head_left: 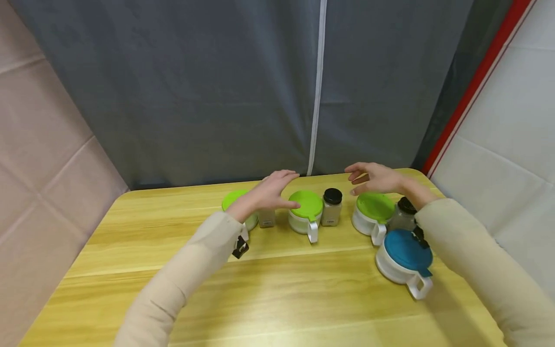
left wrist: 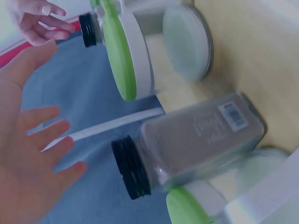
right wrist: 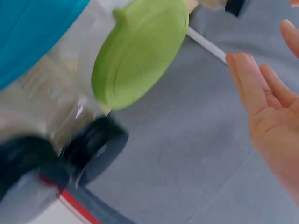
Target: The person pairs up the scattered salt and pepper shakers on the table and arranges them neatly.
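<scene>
Left hand (head_left: 270, 193) and right hand (head_left: 376, 179) both hover empty, fingers relaxed, left near the middle green-lidded pot (head_left: 306, 202), right near the right-hand green-lidded pot (head_left: 375, 207). Imo grab either by its handle (head_left: 312, 232), wrist level, and watch that black-capped bottle (head_left: 331, 213) just beside the middle one on the counter (head_left: 269, 308)

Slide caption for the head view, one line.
Left hand and right hand, both empty, hover over green-lidded pots and black-capped jars; a blue-lidded pot stands in front at right.
</scene>
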Available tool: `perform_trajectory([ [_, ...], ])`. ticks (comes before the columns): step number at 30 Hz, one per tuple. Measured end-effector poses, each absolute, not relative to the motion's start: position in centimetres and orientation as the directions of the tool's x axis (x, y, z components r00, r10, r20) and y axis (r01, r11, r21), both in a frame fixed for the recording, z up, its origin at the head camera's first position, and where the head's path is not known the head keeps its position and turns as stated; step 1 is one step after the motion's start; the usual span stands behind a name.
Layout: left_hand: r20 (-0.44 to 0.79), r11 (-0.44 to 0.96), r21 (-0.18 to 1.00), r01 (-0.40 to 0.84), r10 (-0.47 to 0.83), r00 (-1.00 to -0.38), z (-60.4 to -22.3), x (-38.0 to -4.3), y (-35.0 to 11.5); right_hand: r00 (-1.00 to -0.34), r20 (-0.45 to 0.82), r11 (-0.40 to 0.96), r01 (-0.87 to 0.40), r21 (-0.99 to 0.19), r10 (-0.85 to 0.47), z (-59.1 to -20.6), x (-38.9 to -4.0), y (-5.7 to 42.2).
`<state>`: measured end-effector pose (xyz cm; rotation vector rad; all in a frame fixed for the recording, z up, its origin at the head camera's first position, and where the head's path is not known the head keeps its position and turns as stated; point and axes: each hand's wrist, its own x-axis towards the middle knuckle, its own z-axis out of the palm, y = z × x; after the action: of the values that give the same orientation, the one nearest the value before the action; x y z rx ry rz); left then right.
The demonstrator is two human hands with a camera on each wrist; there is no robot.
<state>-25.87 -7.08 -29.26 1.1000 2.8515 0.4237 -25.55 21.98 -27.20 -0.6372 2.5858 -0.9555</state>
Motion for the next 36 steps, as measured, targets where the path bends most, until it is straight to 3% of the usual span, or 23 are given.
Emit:
perform_trajectory([
  [11, 0.357, 0.577, 0.387, 0.719, 0.626, -0.694, -30.0, -23.4, -6.4, -0.893, -0.027, 0.659, -0.311, -0.685, -0.45, -25.0, -23.0, 26.6],
  [18, 0.45, 0.458, 0.48, 0.748, 0.604, -0.658, -30.5, -21.4, -5.0, -0.921, 0.033, 0.656, -0.301, -0.692, -0.387, -25.1, -21.0, 30.2],
  [26, 0.415, 0.362, 0.603, 0.711, 0.618, -0.667, -31.3, -18.9, -3.0, -0.94, 0.076, 0.672, -0.292, -0.681, -0.331, -26.9, -19.1, 33.7],
  [36, 0.303, 0.345, 0.674, 0.653, 0.678, -0.67, -33.9, -16.7, 0.1, -0.958, 0.084, 0.599, -0.238, -0.765, -0.273, -31.5, -18.0, 36.3],
])
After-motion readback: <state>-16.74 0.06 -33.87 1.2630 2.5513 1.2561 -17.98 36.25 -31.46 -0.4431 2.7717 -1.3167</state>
